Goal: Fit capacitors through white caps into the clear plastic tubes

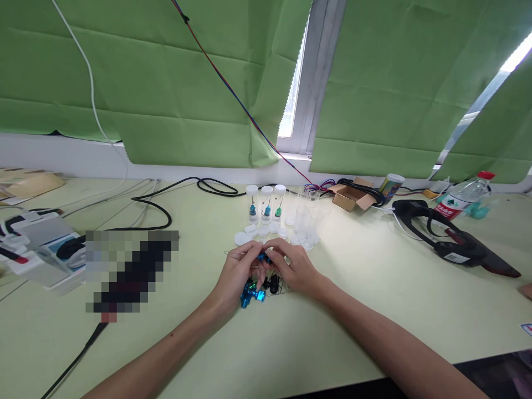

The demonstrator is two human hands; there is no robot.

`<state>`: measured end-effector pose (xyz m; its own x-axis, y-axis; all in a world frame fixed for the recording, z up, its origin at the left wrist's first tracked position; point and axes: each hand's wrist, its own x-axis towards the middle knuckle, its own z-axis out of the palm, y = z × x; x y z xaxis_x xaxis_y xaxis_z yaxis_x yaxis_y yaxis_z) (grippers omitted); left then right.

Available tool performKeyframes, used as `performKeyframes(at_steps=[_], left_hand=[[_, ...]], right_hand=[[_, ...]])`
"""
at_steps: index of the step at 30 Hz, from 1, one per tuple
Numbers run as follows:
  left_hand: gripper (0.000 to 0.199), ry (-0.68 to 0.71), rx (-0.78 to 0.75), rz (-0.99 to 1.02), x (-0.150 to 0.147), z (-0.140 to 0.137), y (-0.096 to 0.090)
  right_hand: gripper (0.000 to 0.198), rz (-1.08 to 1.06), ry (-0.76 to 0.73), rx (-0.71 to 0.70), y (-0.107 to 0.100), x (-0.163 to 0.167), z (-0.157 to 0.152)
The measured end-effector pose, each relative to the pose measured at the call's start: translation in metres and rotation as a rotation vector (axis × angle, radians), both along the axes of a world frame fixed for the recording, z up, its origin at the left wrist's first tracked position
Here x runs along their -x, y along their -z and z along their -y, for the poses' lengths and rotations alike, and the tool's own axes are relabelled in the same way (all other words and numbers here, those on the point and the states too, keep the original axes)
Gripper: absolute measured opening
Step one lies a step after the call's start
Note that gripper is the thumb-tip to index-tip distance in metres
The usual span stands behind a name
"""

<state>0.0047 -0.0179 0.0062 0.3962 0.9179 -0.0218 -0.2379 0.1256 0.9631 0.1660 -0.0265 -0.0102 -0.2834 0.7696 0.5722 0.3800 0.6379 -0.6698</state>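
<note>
My left hand and my right hand meet at mid-table, fingers pinched around a small shiny blue fitting. A thin bent wire sticks out to the left of my left fingers. Loose blue fittings, a green one, black round pieces and thin metal wires lie just below my hands. My fingers partly cover these. Behind them, three capped clear vials stand upright, each with a blue or green fitting and wire inside.
White caps and clear open tubes stand behind my hands. An open cardboard box, a black headset and a plastic bottle are right. Left are a white device and black cable.
</note>
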Motion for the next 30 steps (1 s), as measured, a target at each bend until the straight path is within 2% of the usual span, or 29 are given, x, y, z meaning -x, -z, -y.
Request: performKeyframes(at_steps=[14,21,30], left_hand=[[0.029,-0.022,-0.004,0.004,0.0001,-0.0002,-0.0007],[0.028,-0.024,-0.02,0.019,0.0008,-0.0008,0.0019],[0.029,-0.021,-0.001,0.009,-0.0004,0.0008,-0.0004]], right_hand=[[0.017,-0.011,0.005,-0.026,-0.006,0.0021,0.0023],[0.017,-0.004,0.022,-0.044,-0.0014,0.002,0.0018],[0.018,-0.003,-0.008,-0.014,-0.0042,0.0017,0.002]])
